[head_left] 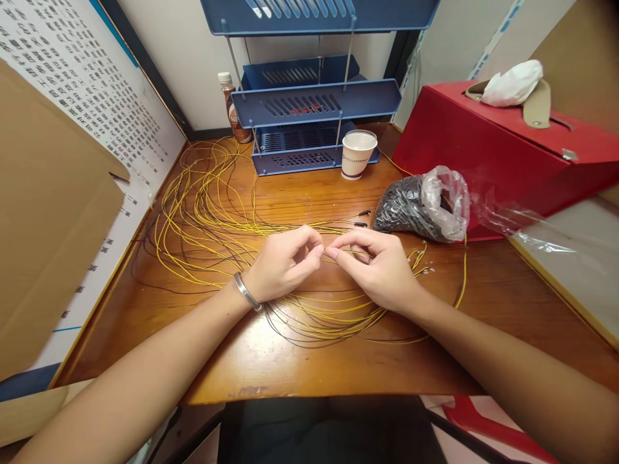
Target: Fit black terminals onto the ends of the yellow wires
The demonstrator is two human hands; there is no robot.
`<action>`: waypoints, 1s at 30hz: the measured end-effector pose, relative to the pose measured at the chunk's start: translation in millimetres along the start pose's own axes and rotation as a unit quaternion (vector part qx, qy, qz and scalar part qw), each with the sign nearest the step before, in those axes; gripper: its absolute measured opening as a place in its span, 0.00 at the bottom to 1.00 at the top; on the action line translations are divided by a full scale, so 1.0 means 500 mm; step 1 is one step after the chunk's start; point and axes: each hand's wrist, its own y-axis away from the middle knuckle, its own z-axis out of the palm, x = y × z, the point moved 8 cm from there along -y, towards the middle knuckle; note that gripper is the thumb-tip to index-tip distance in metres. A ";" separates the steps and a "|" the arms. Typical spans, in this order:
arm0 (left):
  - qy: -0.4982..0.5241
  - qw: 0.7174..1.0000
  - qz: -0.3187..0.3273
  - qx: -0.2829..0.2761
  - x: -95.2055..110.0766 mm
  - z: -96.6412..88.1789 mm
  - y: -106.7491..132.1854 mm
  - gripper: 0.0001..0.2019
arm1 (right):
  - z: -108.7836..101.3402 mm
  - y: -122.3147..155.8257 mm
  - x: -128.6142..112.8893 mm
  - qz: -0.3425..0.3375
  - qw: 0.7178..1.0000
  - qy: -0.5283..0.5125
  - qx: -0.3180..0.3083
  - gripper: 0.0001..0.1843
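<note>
My left hand (285,261) and my right hand (377,264) meet fingertip to fingertip over the middle of a wooden desk (309,361). Both are closed in a pinch on a thin yellow wire (348,252) that runs between them. A silver bracelet sits on my left wrist. A large loose tangle of yellow and dark wires (207,219) spreads over the desk, to the left and under both hands. Two wire ends with small black tips (362,218) lie just beyond my right hand.
A clear plastic bag of small black parts (418,206) lies right of the hands, against a red box (503,148). A paper cup (356,153), blue stacked trays (309,122) and a brown bottle (235,109) stand at the back. Cardboard (43,212) leans at the left.
</note>
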 end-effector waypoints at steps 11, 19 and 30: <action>0.028 0.998 -0.029 -0.050 -0.014 0.016 0.003 0.10 | -0.002 0.000 -0.014 -0.031 0.999 0.002 0.010 0.05; 0.039 0.997 -0.033 -0.063 -0.013 0.019 0.004 0.15 | -0.004 0.002 -0.023 -0.048 0.999 0.003 0.009 0.04; 0.023 0.999 -0.012 -0.047 -0.002 0.012 0.004 0.24 | -0.003 0.002 -0.023 -0.046 0.999 -0.002 0.017 0.05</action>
